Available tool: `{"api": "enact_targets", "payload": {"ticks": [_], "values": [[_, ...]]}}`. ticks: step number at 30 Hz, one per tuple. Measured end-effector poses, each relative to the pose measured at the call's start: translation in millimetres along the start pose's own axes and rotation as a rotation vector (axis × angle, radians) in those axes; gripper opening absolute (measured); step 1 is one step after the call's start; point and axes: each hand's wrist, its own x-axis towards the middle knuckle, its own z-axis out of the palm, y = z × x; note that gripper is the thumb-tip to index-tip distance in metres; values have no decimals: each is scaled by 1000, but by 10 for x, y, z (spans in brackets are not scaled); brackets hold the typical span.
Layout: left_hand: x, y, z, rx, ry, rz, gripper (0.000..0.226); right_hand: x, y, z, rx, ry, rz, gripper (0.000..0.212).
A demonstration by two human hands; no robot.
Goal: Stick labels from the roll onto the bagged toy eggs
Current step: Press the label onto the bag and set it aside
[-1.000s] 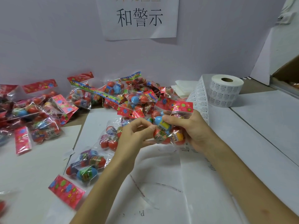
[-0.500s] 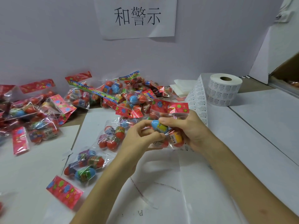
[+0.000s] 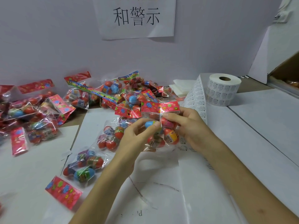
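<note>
Your left hand (image 3: 137, 136) pinches the bag (image 3: 157, 140) at the blue egg (image 3: 149, 124), up from its lower end a sec ago, w/ right hand (image 3: 191, 125) still gripping it under the red header (image 3: 160, 106), above the bench (image 3: 267, 126), so prob. smoothing a label on, tho none visible.

Both hands hold one bag (image 3: 160, 108) of toy eggs over the table (image 3: 258, 126)
The left hand (image 3: 137, 136) pinches the bag at its blue egg (image 3: 149, 124); the right hand (image 3: 191, 125) grips its right side, thumb on the front below the red header. Two more bags (image 3: 84, 165) lie flat just left of the hands, and a heap (image 3: 123, 96) sits behind against the wall (image 3: 48, 46). The roll (image 3: 224, 91) stands on end at the right rear, its strip (image 3: 196, 101) trailing down behind the right hand. A paper sign (image 3: 136, 16) hangs on the wall
</note>
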Motion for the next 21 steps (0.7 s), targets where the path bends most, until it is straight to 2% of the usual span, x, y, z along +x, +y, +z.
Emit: {"api": "enact_targets", "payload": {"ticks": [3, 6, 9, 13, 16, 18, 21], "values": [[8, 12, -15, -8, 81, 0, 17, -4, 9, 0, -38, -38, -19, 19], [4, 11, 0, -7, 76, 3, 10, -5, 6, -29, -55, -46, -46, 16], [0, 18, 19, -38, 60, 3, 18, 8, 6, -54, -76, -39, -63, 22], [18, 51, 16, -61, 28, -21, 23, 14, 23, -41, -89, -20, -85, 20], [32, 43, 18, -213, 15, -114, 46, 20, 23, -46, -73, -12, -128, 27], [33, 15, 10, -365, 17, -146, 48, 29, 5, -36, 8, -23, -167, 34], [17, -5, 3, -501, -72, -207, 35, 24, -24, -27, 176, -115, -192, 14]]}}
